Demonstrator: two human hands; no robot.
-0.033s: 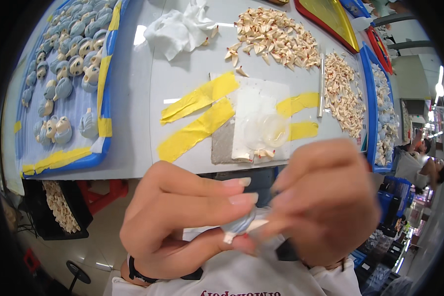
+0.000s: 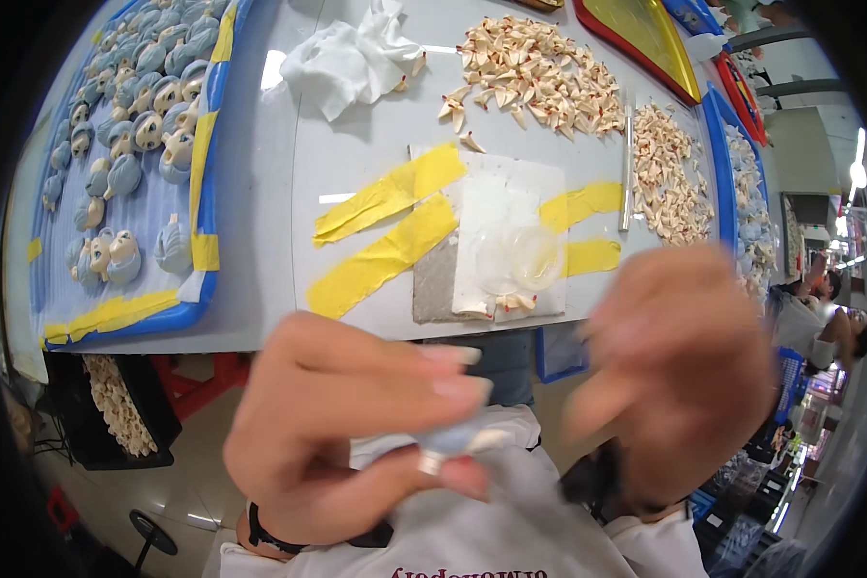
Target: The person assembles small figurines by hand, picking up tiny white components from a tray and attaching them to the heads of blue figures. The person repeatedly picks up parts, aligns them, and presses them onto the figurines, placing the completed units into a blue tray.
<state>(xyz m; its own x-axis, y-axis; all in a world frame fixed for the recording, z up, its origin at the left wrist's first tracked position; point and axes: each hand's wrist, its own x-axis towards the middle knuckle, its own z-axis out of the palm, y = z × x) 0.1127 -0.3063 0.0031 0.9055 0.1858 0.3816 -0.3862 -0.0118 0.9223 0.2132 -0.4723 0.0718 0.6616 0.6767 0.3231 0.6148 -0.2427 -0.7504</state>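
My left hand (image 2: pixel 332 414) pinches a small doll head (image 2: pixel 455 438) with blue-grey hair between thumb and fingers, in front of the table's near edge. Part of the head is covered by the fingers, and a pale tip sticks out on its right side. My right hand (image 2: pixel 689 366) is raised apart from it, to the right; motion smears its fingers, so what they hold, if anything, does not show. Beyond both hands, a clear round dish (image 2: pixel 525 260) stands on a white sheet (image 2: pixel 486 207), with a few small cream pointed pieces (image 2: pixel 515 302) beside it.
A blue tray (image 2: pixel 202 279) of blue-haired doll heads lies at left. Cream pointed pieces with red tips form a heap (image 2: pixel 539 72) at the back and another (image 2: pixel 669 169) at right, divided by a metal strip (image 2: pixel 627 164). A crumpled white cloth (image 2: pixel 347 63) lies behind yellow tape (image 2: pixel 385 255).
My right hand has moved away from the doll head, up and to the right. The left hand has shifted slightly left, still pinching the head.
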